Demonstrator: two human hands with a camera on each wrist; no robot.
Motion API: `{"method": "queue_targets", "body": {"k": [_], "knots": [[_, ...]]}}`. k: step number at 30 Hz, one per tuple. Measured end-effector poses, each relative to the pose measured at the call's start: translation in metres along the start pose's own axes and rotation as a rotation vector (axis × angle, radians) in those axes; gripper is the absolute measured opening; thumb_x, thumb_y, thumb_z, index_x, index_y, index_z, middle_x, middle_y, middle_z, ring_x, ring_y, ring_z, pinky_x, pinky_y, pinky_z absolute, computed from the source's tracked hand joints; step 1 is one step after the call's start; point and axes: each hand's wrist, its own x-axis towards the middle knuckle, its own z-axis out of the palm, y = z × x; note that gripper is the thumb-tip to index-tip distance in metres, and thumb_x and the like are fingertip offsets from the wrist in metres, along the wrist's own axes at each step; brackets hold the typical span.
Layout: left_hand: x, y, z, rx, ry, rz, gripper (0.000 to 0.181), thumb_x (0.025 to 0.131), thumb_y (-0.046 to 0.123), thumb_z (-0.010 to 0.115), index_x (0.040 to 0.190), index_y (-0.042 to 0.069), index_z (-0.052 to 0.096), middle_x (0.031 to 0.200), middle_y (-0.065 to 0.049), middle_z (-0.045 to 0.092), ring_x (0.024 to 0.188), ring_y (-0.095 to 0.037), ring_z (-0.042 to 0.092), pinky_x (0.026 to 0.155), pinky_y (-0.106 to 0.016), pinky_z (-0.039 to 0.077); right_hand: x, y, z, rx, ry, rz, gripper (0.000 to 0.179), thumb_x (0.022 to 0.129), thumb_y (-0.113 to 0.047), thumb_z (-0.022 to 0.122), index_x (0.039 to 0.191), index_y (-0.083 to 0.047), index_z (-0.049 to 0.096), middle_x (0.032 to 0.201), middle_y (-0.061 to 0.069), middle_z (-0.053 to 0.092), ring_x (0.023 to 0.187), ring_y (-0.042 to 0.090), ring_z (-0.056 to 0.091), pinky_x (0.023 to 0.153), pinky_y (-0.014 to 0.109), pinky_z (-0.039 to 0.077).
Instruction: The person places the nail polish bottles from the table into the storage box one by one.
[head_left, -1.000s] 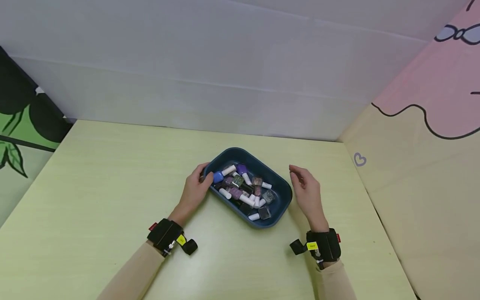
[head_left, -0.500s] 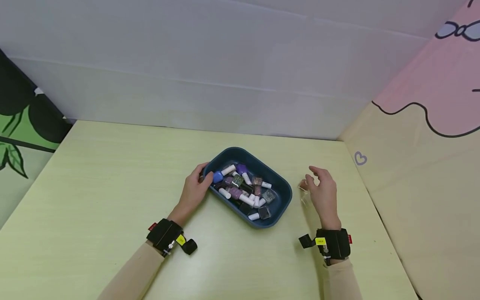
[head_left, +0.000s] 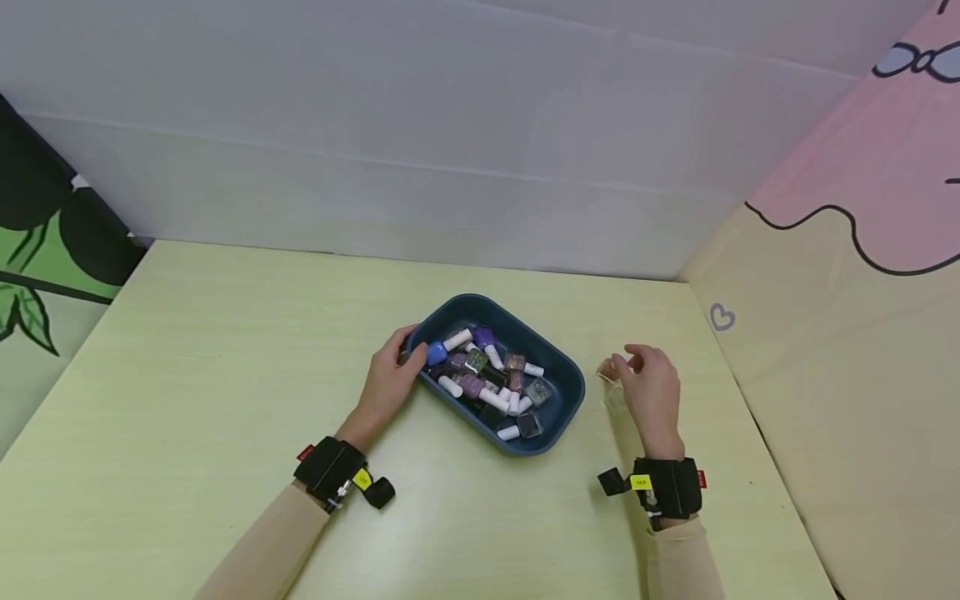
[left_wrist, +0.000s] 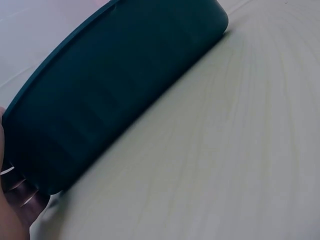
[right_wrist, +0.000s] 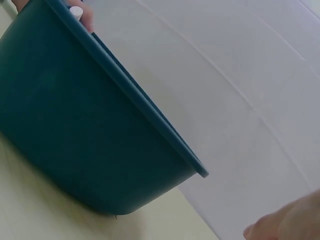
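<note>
A dark blue plastic bin [head_left: 551, 367] stands at a slant on the table, holding a jumble of nail polish bottles [head_left: 474, 387] with white caps. My left hand [head_left: 392, 375] grips its left corner, thumb over the rim and fingers on the outer wall. In the left wrist view, those fingers [left_wrist: 31, 200] show beside the bin's lower end. To the bin's right, my right hand [head_left: 654, 398] is apart from it, fingers loosely bent, with nothing visible in it. A small brownish, partly clear patch [head_left: 607, 371] shows by its thumb; I cannot tell what it is.
The pale wooden table [head_left: 247, 358] runs back to a grey-white wall [head_left: 420, 150]. A side panel [head_left: 847, 350] with a painted heart borders the right, and a painted panel [head_left: 75, 242] the left. Black wrist straps [head_left: 671, 487] with dangling ends sit on both wrists.
My right hand has moved right, away from the bin, and then slightly down, its fingers bending more. My left hand and the bin have stayed in place.
</note>
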Motion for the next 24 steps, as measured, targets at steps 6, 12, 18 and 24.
{"method": "queue_targets", "body": {"k": [6,12,18,24], "knots": [[0.012,-0.032,0.006,-0.009,0.008,0.006,0.044,0.105,0.016,0.056,0.144,-0.003,0.053,0.141,-0.027,0.058,0.117,-0.035,0.061,0.094,-0.027,0.048,0.0,0.001,0.001,-0.021,-0.011,0.023,0.03,0.101,-0.019,0.067,0.12,0.004,0.072,0.095,0.02,0.07,0.082,0.031,0.059,0.067,0.032,0.043],[0.016,-0.047,0.006,-0.012,0.013,0.027,0.044,0.105,0.023,0.058,0.144,0.003,0.055,0.14,-0.021,0.06,0.115,-0.03,0.061,0.096,-0.033,0.05,0.0,0.0,-0.001,0.015,0.048,-0.026,0.029,0.101,-0.018,0.068,0.118,0.005,0.073,0.096,0.021,0.072,0.084,0.032,0.064,0.065,0.028,0.044],[0.015,-0.046,0.006,-0.009,0.014,0.036,0.044,0.105,0.025,0.058,0.143,0.004,0.056,0.139,-0.02,0.06,0.116,-0.03,0.06,0.099,-0.04,0.05,-0.003,-0.009,-0.006,0.082,0.13,-0.072,0.029,0.1,-0.019,0.069,0.12,0.002,0.073,0.099,0.02,0.073,0.09,0.033,0.066,0.065,0.026,0.041],[0.016,-0.047,0.006,-0.007,0.018,0.035,0.044,0.104,0.024,0.058,0.143,0.004,0.056,0.138,-0.02,0.061,0.114,-0.029,0.061,0.095,-0.03,0.05,-0.007,-0.022,-0.01,0.153,0.219,-0.143,0.028,0.099,-0.017,0.071,0.12,0.002,0.073,0.103,0.021,0.074,0.094,0.034,0.068,0.075,0.033,0.045]]}}
